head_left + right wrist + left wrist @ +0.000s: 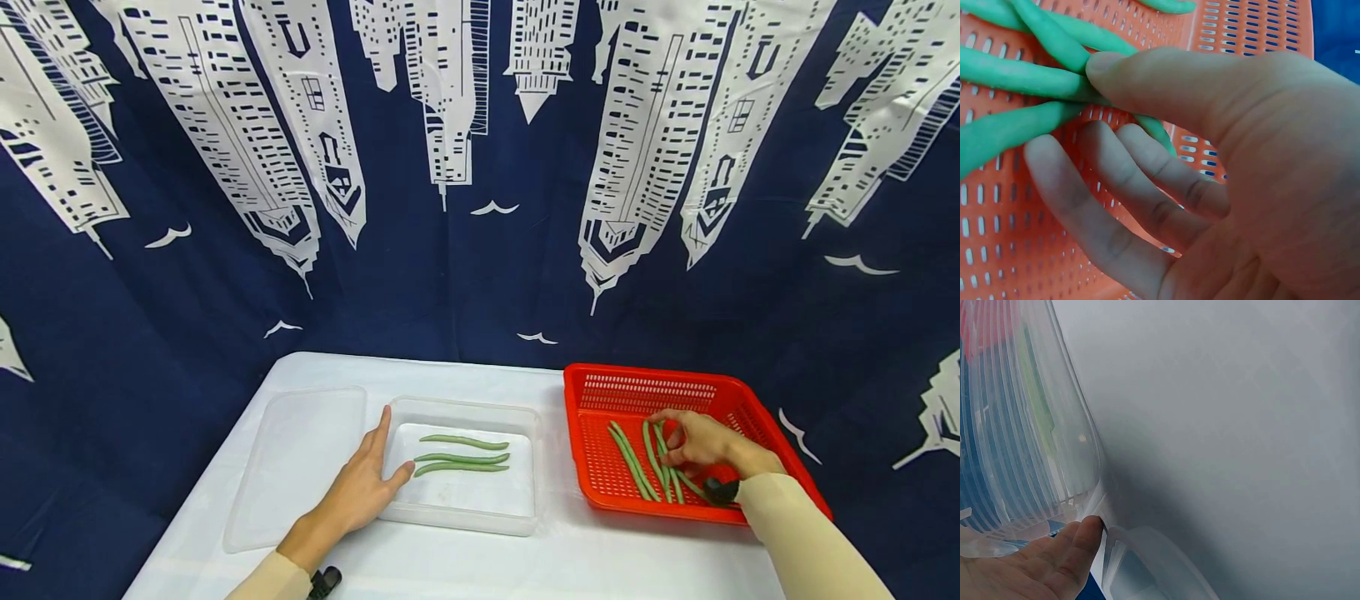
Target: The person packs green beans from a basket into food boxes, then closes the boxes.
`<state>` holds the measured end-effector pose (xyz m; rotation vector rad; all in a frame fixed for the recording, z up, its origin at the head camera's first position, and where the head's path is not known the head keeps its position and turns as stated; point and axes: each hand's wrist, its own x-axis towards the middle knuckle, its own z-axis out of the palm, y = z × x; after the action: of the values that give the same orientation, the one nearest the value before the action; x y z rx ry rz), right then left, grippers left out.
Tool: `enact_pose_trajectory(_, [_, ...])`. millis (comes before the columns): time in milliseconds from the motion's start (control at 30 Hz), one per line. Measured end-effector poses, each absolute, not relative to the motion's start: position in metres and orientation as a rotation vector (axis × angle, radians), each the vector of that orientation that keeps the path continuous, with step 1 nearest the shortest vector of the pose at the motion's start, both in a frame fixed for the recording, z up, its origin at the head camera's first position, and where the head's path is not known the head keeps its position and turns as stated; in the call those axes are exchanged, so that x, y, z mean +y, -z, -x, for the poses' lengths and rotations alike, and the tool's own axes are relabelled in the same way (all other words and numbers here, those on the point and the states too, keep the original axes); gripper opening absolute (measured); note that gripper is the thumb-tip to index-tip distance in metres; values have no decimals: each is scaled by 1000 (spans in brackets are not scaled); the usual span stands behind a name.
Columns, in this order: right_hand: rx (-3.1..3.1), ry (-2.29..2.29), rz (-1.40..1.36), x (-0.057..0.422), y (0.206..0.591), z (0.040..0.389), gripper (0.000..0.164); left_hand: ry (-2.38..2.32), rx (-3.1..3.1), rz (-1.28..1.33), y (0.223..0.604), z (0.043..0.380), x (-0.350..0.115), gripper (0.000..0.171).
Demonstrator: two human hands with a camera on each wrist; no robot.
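My left hand [362, 492] lies along the left rim of a clear plastic container [465, 523], fingers straight and thumb reaching over the edge. The left wrist view shows its fingers [1082, 550] beside the container's ribbed wall [1041, 487]. Inside the container, three green beans [461, 457] lie roughly side by side. My right hand [697, 440] reaches down into a red perforated basket [611, 479] among several green beans [633, 458]. In the right wrist view, its thumb tip touches the end of a bean [1054, 37], with the bent fingers spread below, a gap between.
A flat translucent lid [296, 467] lies on the white table [562, 567] left of the container. Behind the table hangs a dark blue cloth [450, 275] printed with white buildings and birds. The basket's raised walls surround the right hand.
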<state>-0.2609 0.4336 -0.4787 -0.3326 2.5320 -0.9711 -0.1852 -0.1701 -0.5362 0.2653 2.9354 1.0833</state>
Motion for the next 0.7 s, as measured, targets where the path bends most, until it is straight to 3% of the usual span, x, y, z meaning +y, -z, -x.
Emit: enact_pose_trajectory(700, [2659, 937, 417, 444, 477, 263, 68, -1092, 2940, -263, 536, 186, -169, 105])
